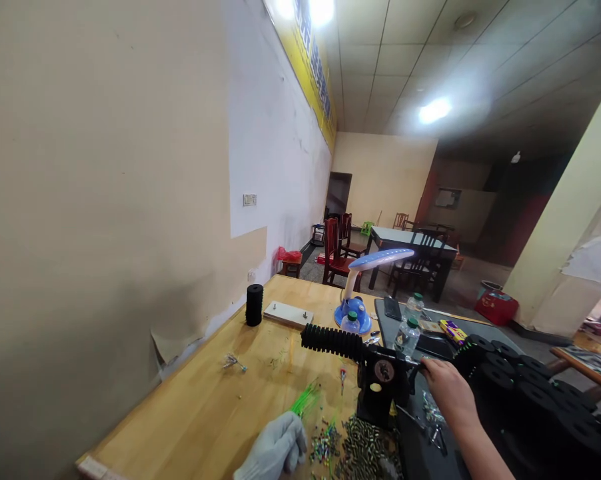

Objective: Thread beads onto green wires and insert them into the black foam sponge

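Observation:
My left hand (276, 443), in a grey-white glove, is at the front of the wooden table with its fingers curled. Bright green strands (305, 399) fan out just beyond its fingertips; whether it grips them is hidden. My bare right hand (445, 381) is closed around the rear end of a black bench device (380, 381), where a handle appears to be. A ribbed black spool (330, 339) sticks out leftward from this device. Small coloured beads (324, 443) and a heap of small metal pieces (368, 447) lie right of the glove.
A black spool (254, 305) stands upright near the wall, beside a white board with bolts (288, 315). Behind the device are a blue desk lamp (353, 317) and plastic bottles (407, 337). Several black spools (525, 387) crowd the right side. A strand bundle (234, 363) lies at left.

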Demonstrator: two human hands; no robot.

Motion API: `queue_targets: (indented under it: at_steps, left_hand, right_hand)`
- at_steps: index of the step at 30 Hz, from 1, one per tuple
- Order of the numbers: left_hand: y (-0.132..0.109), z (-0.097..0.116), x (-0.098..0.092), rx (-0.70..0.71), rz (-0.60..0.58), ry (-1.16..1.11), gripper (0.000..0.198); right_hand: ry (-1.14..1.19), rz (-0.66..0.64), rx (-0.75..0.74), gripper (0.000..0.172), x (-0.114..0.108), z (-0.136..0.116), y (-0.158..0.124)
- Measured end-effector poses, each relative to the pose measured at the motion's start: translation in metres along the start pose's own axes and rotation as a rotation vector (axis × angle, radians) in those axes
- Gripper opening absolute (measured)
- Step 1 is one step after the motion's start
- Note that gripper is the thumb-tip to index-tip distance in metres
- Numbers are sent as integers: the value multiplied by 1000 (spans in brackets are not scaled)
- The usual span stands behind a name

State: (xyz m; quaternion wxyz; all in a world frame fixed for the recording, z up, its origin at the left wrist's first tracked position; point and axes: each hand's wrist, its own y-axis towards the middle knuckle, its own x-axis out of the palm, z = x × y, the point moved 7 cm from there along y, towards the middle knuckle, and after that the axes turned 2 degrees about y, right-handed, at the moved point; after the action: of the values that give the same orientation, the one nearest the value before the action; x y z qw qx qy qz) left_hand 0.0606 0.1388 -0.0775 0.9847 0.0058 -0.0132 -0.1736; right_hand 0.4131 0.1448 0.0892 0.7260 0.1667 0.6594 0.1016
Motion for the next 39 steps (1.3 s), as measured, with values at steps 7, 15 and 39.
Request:
queue_targets:
  at_steps: [7, 15, 39]
  left_hand:
    - [-10, 2, 5, 36, 43, -50, 57]
    - [-7, -5, 1, 62, 24, -99, 57]
    - [-13, 2, 8, 47, 10, -161, 62]
  right_hand:
    - [-31, -154, 15, 24, 3, 0, 15]
    - [-49, -291, 100, 16, 20, -3, 23]
    - [-80, -462, 104, 27, 36, -4, 34]
